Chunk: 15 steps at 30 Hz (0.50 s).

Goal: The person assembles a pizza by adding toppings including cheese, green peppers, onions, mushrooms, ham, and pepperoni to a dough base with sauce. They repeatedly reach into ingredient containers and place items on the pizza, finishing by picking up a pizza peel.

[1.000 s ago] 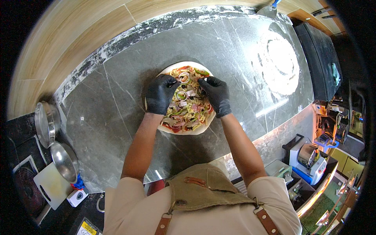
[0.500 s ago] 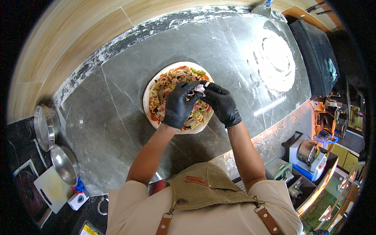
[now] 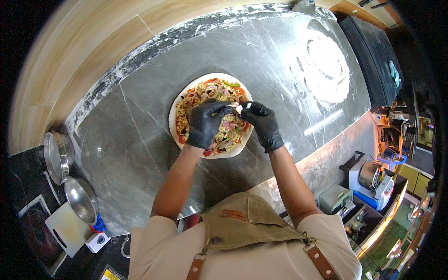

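A round raw pizza lies on the grey stone worktop, topped with shredded cheese, red sauce, onion rings, dark olive pieces, green pepper strips and pink bits. Above it, both my hands wear black gloves and meet at the fingertips. My left hand is over the pizza's middle, its fingers pinched on a small pale piece of topping. At the pizza's right side, my right hand pinches a small white piece of food whose kind I cannot make out. The hands cover part of the toppings.
White flour is spread at the worktop's far right, near a black box. On the left are metal bowls and a white cutting board. A scraper rests at the back edge. Kitchen equipment stands on the right.
My left hand has shifted slightly left and the fingertips have drawn a little apart. The pale food between them shows less than before. The pizza stays in place.
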Each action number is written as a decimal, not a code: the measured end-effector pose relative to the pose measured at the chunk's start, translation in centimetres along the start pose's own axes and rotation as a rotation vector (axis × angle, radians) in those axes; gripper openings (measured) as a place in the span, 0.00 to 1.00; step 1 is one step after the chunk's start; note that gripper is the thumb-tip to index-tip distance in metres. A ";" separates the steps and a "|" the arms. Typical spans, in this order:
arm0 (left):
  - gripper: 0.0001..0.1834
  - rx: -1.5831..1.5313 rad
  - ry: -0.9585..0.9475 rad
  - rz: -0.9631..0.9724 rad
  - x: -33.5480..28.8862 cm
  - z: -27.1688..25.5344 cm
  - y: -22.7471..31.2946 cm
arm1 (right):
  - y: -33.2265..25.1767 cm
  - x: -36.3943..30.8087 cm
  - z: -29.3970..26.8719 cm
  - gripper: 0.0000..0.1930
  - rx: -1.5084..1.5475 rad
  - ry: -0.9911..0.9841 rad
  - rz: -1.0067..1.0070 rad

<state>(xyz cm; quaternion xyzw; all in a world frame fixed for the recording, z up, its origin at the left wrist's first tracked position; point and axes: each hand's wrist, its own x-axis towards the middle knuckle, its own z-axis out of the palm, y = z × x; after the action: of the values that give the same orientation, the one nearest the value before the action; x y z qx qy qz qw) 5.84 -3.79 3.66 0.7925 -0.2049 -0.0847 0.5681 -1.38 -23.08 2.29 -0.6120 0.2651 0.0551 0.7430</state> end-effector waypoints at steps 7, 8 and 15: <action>0.10 0.068 0.137 -0.002 3.1 -4.1 -4.0 | 1.4 2.6 0.7 0.12 -0.273 0.084 -0.114; 0.10 0.142 0.126 -0.086 3.6 -4.8 -4.7 | 1.7 2.9 0.7 0.12 -0.315 0.100 -0.116; 0.13 0.533 0.079 -0.028 2.1 -7.1 -6.5 | 1.3 2.1 -0.1 0.14 -0.435 0.127 -0.132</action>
<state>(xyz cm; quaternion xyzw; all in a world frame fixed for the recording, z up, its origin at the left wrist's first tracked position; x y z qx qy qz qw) 11.79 3.28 0.23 0.9196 -0.1865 -0.0045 0.3457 -0.12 -23.42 0.14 -0.7761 0.2526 0.0234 0.5774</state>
